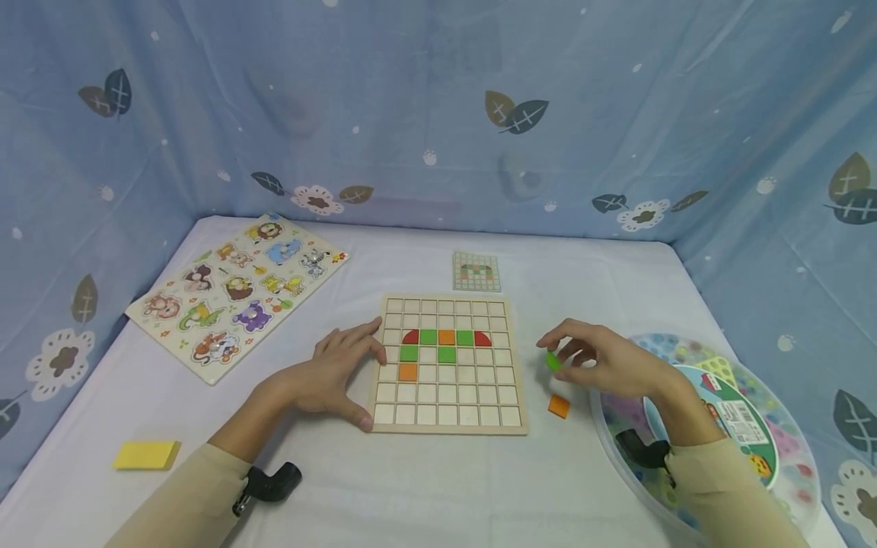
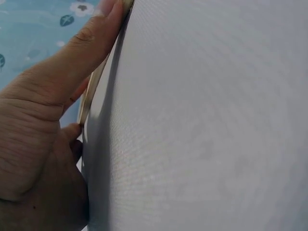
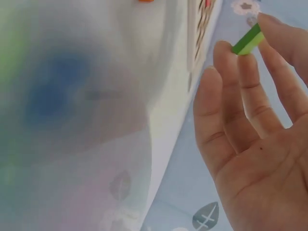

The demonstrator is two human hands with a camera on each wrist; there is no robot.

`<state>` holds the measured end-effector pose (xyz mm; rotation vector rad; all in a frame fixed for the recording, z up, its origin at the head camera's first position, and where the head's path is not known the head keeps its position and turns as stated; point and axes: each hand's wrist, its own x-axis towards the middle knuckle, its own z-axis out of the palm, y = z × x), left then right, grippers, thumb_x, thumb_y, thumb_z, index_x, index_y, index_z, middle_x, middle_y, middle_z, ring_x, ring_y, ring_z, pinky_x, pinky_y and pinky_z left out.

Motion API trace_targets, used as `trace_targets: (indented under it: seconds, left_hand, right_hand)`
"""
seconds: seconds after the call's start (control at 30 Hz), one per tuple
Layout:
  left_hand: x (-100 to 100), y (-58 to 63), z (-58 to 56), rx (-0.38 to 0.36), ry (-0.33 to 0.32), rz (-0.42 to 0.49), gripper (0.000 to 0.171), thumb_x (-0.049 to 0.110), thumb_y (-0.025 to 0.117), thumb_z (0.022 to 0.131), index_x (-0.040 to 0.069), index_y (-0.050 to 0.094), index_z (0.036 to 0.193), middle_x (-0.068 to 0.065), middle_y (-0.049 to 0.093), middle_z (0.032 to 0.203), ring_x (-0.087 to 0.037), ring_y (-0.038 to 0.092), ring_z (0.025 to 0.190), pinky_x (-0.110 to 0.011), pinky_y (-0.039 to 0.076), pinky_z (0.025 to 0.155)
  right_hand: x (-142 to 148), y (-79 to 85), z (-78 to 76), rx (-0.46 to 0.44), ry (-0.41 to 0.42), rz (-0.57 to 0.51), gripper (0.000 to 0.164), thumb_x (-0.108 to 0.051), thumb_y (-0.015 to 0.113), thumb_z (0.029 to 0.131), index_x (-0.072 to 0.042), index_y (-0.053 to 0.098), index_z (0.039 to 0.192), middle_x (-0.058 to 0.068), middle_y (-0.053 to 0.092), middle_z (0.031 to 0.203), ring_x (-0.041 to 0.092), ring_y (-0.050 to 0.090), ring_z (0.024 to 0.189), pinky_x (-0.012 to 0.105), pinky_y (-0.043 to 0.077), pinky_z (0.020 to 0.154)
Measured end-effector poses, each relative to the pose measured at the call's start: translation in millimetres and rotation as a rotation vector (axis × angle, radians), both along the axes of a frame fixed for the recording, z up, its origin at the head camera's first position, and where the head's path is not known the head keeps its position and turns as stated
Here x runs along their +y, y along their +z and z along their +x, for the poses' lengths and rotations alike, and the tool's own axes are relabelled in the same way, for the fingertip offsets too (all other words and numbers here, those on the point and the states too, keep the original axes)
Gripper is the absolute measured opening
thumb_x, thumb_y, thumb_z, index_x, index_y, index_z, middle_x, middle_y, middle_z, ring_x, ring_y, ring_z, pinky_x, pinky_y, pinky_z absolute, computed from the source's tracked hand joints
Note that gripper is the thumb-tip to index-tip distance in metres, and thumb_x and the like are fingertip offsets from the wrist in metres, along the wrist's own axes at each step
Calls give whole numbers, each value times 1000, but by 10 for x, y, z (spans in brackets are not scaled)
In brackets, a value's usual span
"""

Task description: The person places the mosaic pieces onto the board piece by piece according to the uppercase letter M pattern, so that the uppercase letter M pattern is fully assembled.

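A wooden grid board [image 1: 447,365] lies on the white cloth, with several green, orange and red tiles in its cells. My left hand [image 1: 336,373] is spread along the board's left edge. Its thumb touches near the front corner, and its fingers touch farther back. Right of the board, my right hand [image 1: 599,358] pinches a green tile [image 1: 553,361] between thumb and fingers. The right wrist view shows that green tile [image 3: 248,40] held at the fingertips. On the cloth just in front of this hand lies a loose orange tile [image 1: 559,406].
A pattern card [image 1: 476,272] lies behind the board. Under the right forearm is a round clear container [image 1: 788,449] with colourful contents. An animal puzzle board [image 1: 240,293] sits at the back left, and a yellow block [image 1: 146,455] at the front left. Blue patterned curtains [image 1: 411,114] surround the table.
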<state>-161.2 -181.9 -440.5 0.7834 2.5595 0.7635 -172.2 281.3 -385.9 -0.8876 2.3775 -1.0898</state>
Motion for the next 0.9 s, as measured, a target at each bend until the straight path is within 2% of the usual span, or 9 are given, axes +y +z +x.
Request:
trace_targets:
  seconds: [0.27, 0.47, 0.6, 0.9]
  left_hand:
    - [-1, 5, 5, -7, 0, 7, 89, 68, 91, 55, 31, 47, 122, -10, 7, 173, -36, 4, 159, -65, -1, 124]
    - [-5, 10, -4, -7, -5, 7, 89, 68, 91, 55, 31, 47, 122, -9, 6, 173, -37, 4, 158, -65, -2, 124]
    - [-5, 19, -6, -9, -10, 11, 89, 68, 91, 55, 31, 47, 122, -9, 6, 173, -36, 3, 159, -66, -2, 123]
    - [-11, 29, 2, -17, -11, 14, 89, 68, 91, 55, 31, 46, 122, -9, 4, 173, -35, 2, 159, -66, -3, 123]
  right_hand:
    - [-169, 29, -83, -53, -18, -64, 39, -10, 75, 94, -5, 62, 130, 17, 63, 129, 23, 67, 108, 33, 59, 90]
    - [-332, 11, -134, -82, 15, -122, 40, -8, 75, 94, -2, 61, 131, 20, 60, 134, 29, 67, 110, 37, 59, 91]
    - [-416, -25, -167, -80, 18, -124, 39, -8, 73, 95, -3, 60, 131, 18, 60, 136, 29, 67, 111, 38, 59, 91]
    - [-591, -101, -248, -61, 56, -123, 39, -6, 74, 94, -4, 62, 130, 15, 65, 127, 30, 66, 108, 40, 61, 86]
